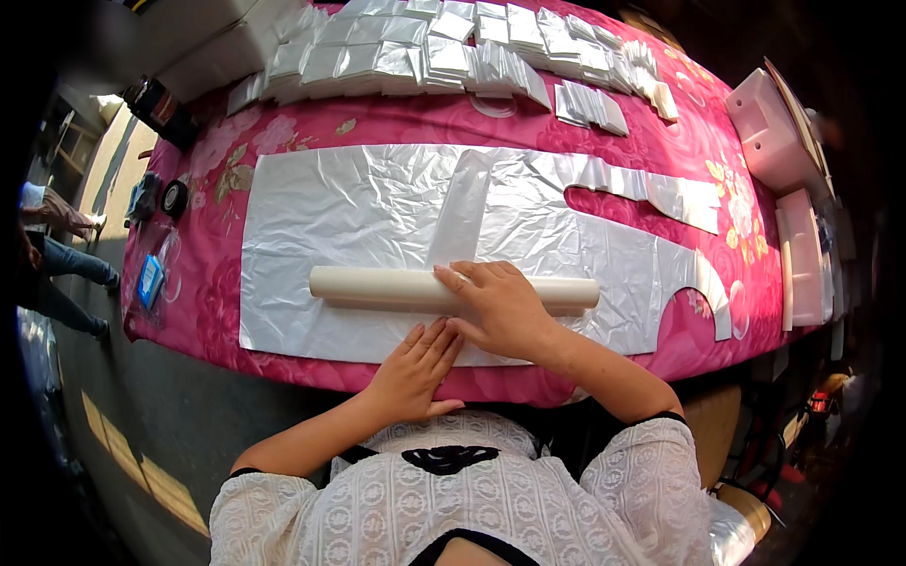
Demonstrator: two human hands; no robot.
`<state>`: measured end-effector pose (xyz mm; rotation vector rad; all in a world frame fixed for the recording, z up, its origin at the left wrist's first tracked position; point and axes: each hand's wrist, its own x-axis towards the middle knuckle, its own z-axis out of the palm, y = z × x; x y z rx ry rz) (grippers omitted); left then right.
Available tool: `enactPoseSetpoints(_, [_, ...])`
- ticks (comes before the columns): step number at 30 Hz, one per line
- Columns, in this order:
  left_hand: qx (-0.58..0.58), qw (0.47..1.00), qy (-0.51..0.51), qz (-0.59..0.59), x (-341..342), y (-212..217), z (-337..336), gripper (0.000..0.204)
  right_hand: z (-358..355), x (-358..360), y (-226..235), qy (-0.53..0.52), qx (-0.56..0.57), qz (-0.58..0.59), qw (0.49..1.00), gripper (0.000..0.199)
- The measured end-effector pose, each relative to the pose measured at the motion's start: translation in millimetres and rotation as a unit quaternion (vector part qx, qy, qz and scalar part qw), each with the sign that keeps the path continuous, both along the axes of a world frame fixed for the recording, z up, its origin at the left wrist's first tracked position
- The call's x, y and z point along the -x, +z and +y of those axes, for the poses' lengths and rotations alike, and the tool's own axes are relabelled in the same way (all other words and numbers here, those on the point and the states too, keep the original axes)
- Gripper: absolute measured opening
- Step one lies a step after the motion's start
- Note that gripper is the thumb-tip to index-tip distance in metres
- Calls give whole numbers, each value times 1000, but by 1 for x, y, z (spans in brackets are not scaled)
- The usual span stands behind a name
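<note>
A white plastic apron [349, 208] lies spread flat, creased and shiny, its cut-out neck and strap end toward the right. Across its near half rests a long white tube [377, 286]. My right hand [507, 311] lies over the tube's middle, thumb on the near side and fingers stretched across the top. Just in front of the tube, my left hand [415, 368] rests palm down at the apron's near edge, its fingers extended and holding nothing. Beyond the tube, a narrow folded strip [461, 203] of the plastic runs toward the far edge.
Rows of folded white plastic packets [377, 52] line the back of the pink floral tablecloth [217, 274]. A dark bottle [159, 111], a black tape roll [175, 198] and a blue packet [150, 281] sit at left. White foam boxes [769, 123] stand at right. Another person's legs [80, 264] show at far left.
</note>
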<state>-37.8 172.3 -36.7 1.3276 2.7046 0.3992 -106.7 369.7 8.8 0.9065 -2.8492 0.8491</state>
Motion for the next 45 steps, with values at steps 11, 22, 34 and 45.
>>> enactPoseSetpoints(11, [-130,989,-14,-70,10,11,-10,88,131,31,-10,-354,-57,94,929,45])
enactPoseSetpoints(22, [34,999,-19,33,-28,-2,10,65,18,-33,-11,0,-6,66,998,46])
enactPoseSetpoints(34, [-81,995,-54,38,-25,-6,-7,50,9,119,-27,-95,4,163,982,46])
enactPoseSetpoints(45, [-199,964,-176,-4,-2,8,-40,31,4,-25,-22,203,10,-29,979,51])
